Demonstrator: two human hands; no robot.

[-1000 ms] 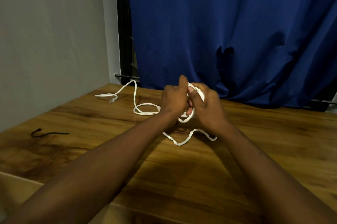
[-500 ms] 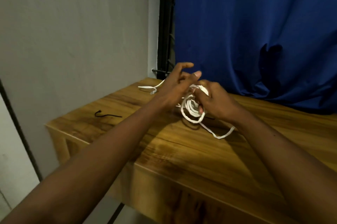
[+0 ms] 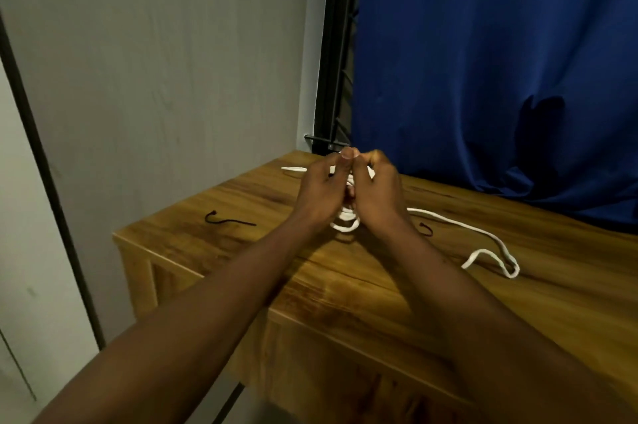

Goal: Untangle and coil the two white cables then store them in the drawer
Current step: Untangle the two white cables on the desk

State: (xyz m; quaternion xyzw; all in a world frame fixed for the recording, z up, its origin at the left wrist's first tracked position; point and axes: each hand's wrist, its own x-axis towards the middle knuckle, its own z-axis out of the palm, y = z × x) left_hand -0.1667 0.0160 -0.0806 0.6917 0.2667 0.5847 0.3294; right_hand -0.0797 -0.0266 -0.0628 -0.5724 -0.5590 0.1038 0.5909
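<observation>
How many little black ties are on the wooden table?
2. One thin black wire tie lies left of the left hand; the other curls by the right hand. Arms may hide more.

Single head-worn view, looking forward and down, close over wooden table (image 3: pixel 345 289) corner

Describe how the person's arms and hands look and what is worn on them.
The left forearm and right forearm are bare to the frame edge, with no sleeves in view. The left hand and right hand wear no gloves; no watch, bracelet or ring shows.
</observation>
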